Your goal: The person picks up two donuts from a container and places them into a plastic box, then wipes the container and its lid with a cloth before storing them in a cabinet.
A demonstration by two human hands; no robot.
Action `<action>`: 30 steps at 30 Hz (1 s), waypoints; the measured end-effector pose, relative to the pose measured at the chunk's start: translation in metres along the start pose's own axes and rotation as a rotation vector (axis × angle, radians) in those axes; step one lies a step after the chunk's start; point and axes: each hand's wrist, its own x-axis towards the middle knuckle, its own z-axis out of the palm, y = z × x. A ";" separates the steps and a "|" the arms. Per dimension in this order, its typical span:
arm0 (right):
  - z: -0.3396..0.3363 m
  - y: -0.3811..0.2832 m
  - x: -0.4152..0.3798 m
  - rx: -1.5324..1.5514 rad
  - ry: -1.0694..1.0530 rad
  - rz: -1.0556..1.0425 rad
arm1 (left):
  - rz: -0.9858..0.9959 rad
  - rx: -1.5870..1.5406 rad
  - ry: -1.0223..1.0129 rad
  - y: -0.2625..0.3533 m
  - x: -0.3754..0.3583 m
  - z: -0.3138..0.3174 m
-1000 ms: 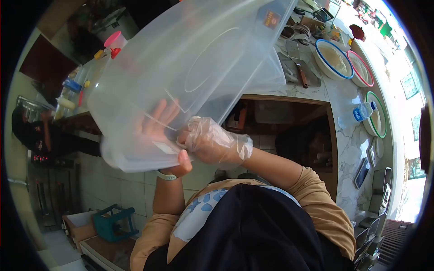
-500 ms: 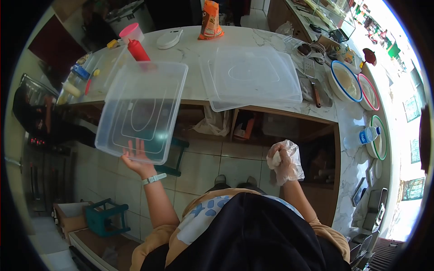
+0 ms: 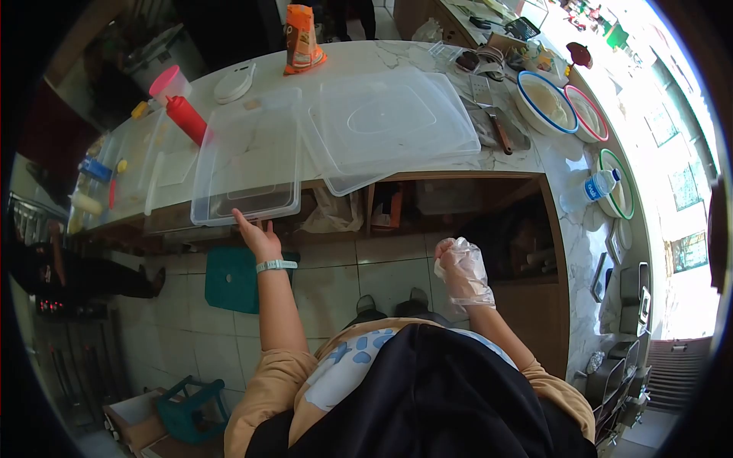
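A clear plastic lid (image 3: 248,187) with a raised rim lies over the counter's front edge, its near side jutting past it. At that near edge is my left hand (image 3: 263,240), palm up, supporting the lid with fingers partly under it; a pale watch strap circles the wrist. My right hand (image 3: 463,271), in a loose clear plastic glove, is closed in front of my body, below the counter; what it holds, if anything, I cannot make out. To the right of the lid, more clear plastic lids (image 3: 389,122) lie overlapping on the counter.
A red squeeze bottle (image 3: 185,118), white scale (image 3: 234,82) and orange packet (image 3: 302,42) stand along the back. At right are a spatula (image 3: 495,122), rimmed bowls (image 3: 546,103) and a water bottle (image 3: 599,185). Green stools (image 3: 229,278) stand below; another person (image 3: 84,267) is at left.
My left hand has moved the lid forward and down onto the counter, beside the stacked lids. My right hand has turned slightly and stays closed. The view has shifted.
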 end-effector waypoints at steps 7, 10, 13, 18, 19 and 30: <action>-0.018 0.009 -0.002 0.012 0.137 0.048 | -0.558 0.109 -0.448 -0.037 -0.095 0.073; -0.026 0.009 0.000 0.000 0.096 0.083 | -0.392 0.141 -0.490 -0.051 -0.080 0.088; -0.035 0.021 0.000 0.124 0.094 0.100 | -0.234 0.121 -0.577 -0.045 -0.081 0.100; -0.057 0.013 0.007 0.204 0.139 0.327 | -0.038 -0.039 -0.792 0.020 -0.136 0.116; -0.063 0.017 0.010 0.053 0.147 0.246 | 0.074 0.006 -0.821 0.030 -0.143 0.116; -0.093 0.014 0.037 0.412 0.212 0.336 | 1.170 0.910 -1.040 0.052 -0.144 0.117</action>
